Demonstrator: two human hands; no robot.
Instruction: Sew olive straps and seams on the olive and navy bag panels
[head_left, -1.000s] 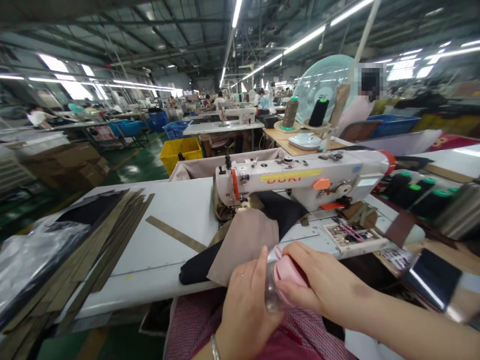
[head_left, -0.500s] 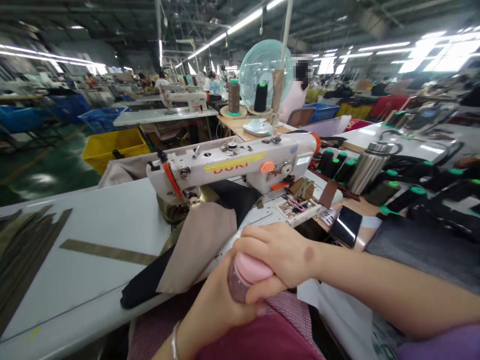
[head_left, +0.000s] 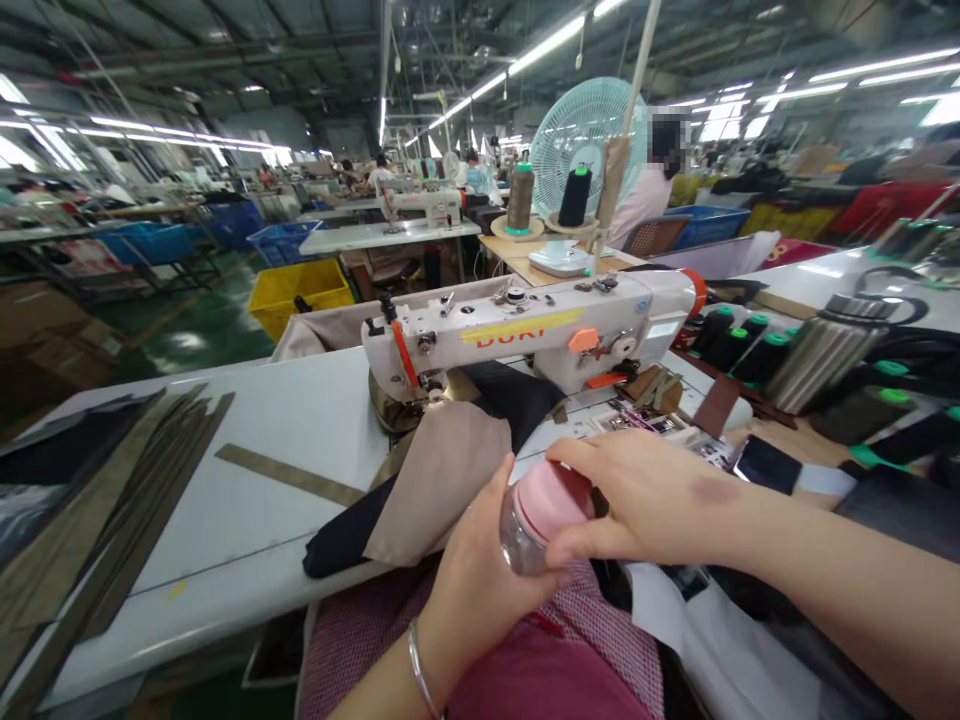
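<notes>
Bottle (head_left: 519, 542), clear with a pink lid (head_left: 553, 497), is held above the lap (head_left: 555, 670), at 6 o'clock from the machine (head_left: 517, 338). The left hand (head_left: 480, 575) wraps its grip around the bottle; the right hand (head_left: 637, 500) has its grip closed over the lid from the 3 o'clock side. From the bottle, beige cloth (head_left: 450, 470) lies at 10 o'clock on the bench (head_left: 300, 400), with olive strips (head_left: 154, 505) at 9; a phone (head_left: 765, 464) lies near 3 and a steel flask (head_left: 821, 350) shows at 2. A fan (head_left: 581, 130) stands beyond the machine at 12.
</notes>
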